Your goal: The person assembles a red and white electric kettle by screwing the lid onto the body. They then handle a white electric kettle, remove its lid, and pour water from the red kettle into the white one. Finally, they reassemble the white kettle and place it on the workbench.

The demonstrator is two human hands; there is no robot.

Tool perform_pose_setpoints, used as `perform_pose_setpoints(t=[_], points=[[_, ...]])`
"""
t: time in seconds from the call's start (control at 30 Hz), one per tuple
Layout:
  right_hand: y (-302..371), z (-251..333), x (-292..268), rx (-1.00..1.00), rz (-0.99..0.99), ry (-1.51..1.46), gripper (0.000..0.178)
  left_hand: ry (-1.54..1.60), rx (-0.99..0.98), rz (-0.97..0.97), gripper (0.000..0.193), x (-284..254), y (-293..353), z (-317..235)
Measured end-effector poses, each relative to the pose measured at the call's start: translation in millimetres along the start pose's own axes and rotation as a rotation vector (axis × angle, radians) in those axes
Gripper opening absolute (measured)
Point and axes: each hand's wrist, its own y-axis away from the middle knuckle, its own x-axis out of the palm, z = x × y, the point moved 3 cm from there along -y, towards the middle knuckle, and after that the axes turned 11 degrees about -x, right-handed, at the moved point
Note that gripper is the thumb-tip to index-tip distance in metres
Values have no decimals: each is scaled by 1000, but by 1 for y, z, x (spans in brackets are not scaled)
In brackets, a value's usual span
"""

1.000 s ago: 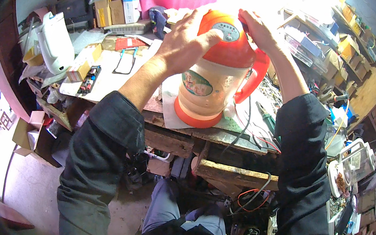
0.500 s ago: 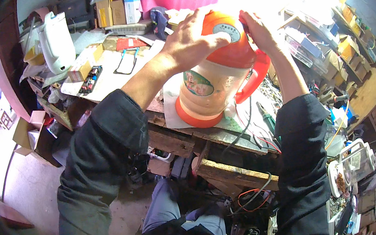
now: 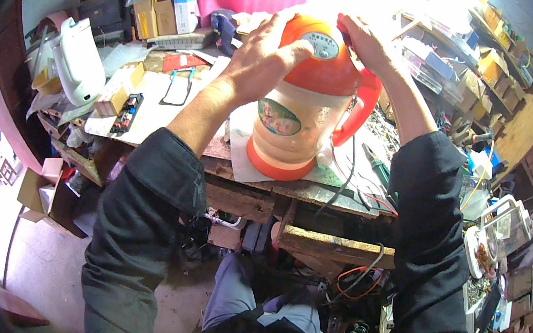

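Observation:
On the workbench in front of me stands a soymilk maker [image 3: 288, 127], with a clear body, an orange base and a red handle on its right side. Its orange head [image 3: 322, 80] carries a round grey control panel [image 3: 319, 46]. My left hand [image 3: 267, 60] grips the head from the left, thumb at the panel's left edge and fingers over the far side. Curled against the right side of the head is my right hand [image 3: 366, 42], above the handle; some of its fingertips are hidden behind the head.
The bench edge [image 3: 236, 193] runs below the soymilk maker, and a dark cord [image 3: 342, 187] hangs by it. At the left are a white jug-shaped appliance [image 3: 76, 63], a cardboard box [image 3: 115, 95] and a blue-framed part [image 3: 178, 87]. Cluttered shelves [image 3: 467, 68] fill the right.
My left thumb has slid left and up, uncovering more of the control panel. The soymilk maker and my right hand stay nearly where they were.

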Motion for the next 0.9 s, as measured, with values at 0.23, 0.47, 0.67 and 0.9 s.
perform_pose_setpoints(t=[0.23, 0.47, 0.67, 0.9], points=[[2, 3, -1, 7, -9, -25, 42, -2, 0, 2, 74, -1, -1, -1], [7, 11, 4, 22, -51, -80, 40, 32, 10, 28, 76, -3, 0, 1], [4, 9, 2, -23, -12, -51, 40, 16, 7, 16, 75, -2, 0, 0], [6, 14, 2, -39, -17, -8, 42, -26, 30, -13, 72, -1, -1, 1]])
